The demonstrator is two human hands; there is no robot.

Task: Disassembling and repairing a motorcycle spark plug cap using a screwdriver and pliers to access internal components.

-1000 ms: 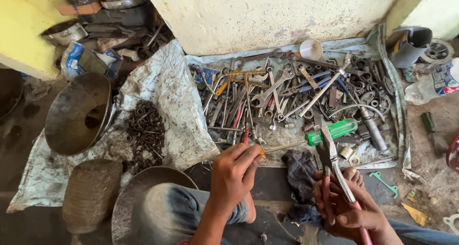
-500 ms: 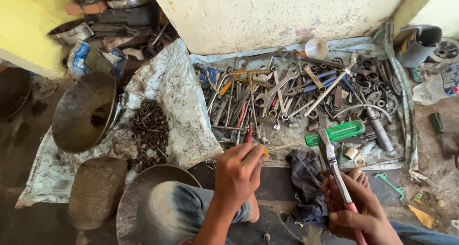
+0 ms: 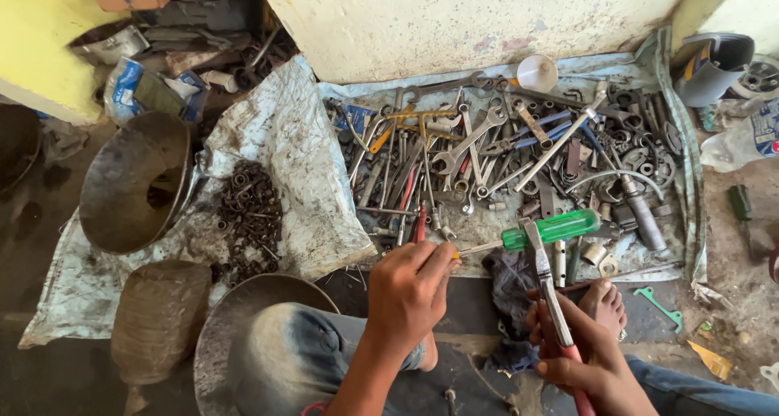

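A dirty concrete floor [image 3: 49,383] carries everything. On it lies a stained white sack cloth [image 3: 284,140], spread flat against the wall base, with a heap of spanners and wrenches [image 3: 487,148] on its right part, a green-handled screwdriver [image 3: 552,229] at the near edge and a pile of dark nuts and bolts [image 3: 247,217] on its left part. 2 metal funnels [image 3: 138,181] rest on the cloth's left side; a small green flat tool [image 3: 661,304] lies on bare floor at right
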